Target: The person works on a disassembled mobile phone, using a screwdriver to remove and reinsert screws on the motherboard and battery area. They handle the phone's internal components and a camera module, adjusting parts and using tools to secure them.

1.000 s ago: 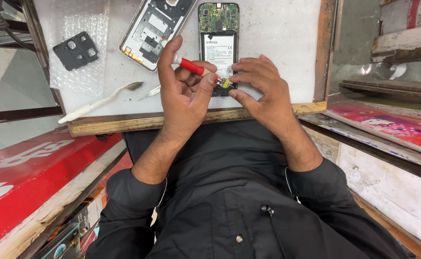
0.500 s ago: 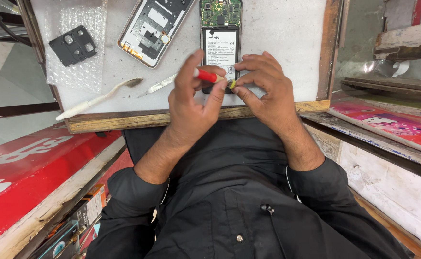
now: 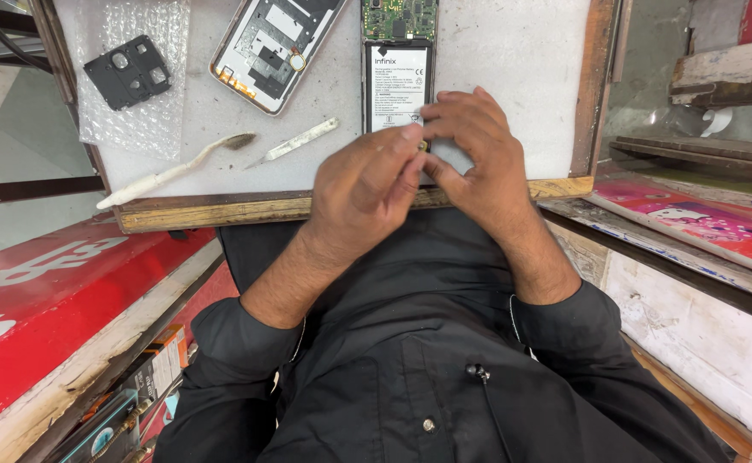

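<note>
We see both hands meeting just below the centre top of the frame, over the lower end of an opened phone (image 3: 399,81) that lies on the white table (image 3: 513,60) with its battery and green circuit board exposed. Our left hand (image 3: 360,184) is curled, thumb and fingers pressed together around something small at the phone's bottom edge; what it pinches we cannot tell. Our right hand (image 3: 470,154) is cupped, fingers bent over the same spot, fingertips touching the left. To the upper left lie a second phone frame (image 3: 269,47), a white spudger (image 3: 294,142), a worn toothbrush (image 3: 170,170) and a black camera cover (image 3: 127,70) on bubble wrap (image 3: 127,129).
</note>
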The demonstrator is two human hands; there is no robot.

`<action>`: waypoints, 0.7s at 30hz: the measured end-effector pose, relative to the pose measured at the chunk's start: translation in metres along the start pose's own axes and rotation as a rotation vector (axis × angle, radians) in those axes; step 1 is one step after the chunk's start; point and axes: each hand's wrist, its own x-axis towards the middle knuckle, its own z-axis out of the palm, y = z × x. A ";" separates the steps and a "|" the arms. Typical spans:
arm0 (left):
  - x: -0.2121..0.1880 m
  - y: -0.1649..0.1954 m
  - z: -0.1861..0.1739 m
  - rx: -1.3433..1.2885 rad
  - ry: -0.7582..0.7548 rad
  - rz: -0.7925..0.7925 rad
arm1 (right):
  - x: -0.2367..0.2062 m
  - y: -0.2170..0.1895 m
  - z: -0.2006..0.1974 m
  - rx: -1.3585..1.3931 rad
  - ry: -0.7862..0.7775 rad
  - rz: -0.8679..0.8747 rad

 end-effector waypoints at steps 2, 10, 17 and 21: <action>-0.001 -0.005 -0.007 0.018 0.022 -0.020 | 0.000 -0.001 0.000 0.002 0.001 -0.013; -0.011 -0.012 -0.025 0.083 -0.021 -0.096 | -0.002 -0.004 -0.001 0.034 0.029 0.045; -0.016 -0.011 -0.022 0.081 -0.045 -0.080 | -0.003 -0.003 -0.002 0.086 0.050 0.064; -0.020 -0.012 -0.020 0.093 -0.054 -0.068 | -0.003 -0.003 -0.001 0.083 0.043 0.069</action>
